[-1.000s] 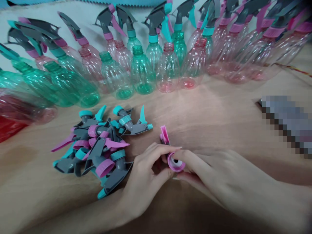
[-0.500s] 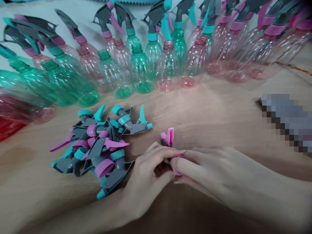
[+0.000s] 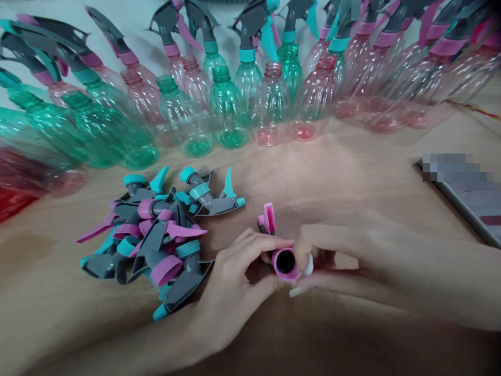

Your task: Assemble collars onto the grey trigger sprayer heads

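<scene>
My left hand is closed around a spray trigger head with a pink trigger and a pink collar. The collar's round opening faces up and looks dark inside. At the collar's right edge, the bent fingers of my right hand pinch a small white round piece, mostly covered by the fingers. Motion blurs part of that hand. Left of my hands lies a pile of grey trigger heads with pink or turquoise collars.
Clear green bottles and pink bottles stand in rows along the back; several carry trigger heads, others have bare necks. A phone lies at the right. Red plastic shows at the left edge.
My right hand has drawn back slightly to the right from the collar, so its opening and the white piece now show. My left hand keeps its grip on the trigger head.
</scene>
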Available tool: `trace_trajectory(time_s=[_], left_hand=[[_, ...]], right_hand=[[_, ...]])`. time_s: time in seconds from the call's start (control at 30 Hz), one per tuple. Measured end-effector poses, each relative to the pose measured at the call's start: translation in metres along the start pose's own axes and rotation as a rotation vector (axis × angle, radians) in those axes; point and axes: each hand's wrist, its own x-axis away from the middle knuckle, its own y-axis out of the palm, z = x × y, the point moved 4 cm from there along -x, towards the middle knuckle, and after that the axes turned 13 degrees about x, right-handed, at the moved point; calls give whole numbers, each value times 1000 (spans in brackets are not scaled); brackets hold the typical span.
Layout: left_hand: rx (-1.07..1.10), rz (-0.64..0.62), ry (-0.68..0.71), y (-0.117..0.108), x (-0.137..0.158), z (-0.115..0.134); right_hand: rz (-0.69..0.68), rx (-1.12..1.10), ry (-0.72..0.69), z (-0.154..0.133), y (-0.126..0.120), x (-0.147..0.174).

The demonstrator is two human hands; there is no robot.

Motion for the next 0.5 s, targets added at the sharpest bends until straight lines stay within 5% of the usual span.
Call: trace_trajectory(time_s=[0.3,0.5], left_hand=[[8,22,-3,2,2,-4],[-6,19,-9,0,1,-4]], right_hand=[[-48,-349,144,20,-2,-1],[-18,-393,158,25,-9,-1]])
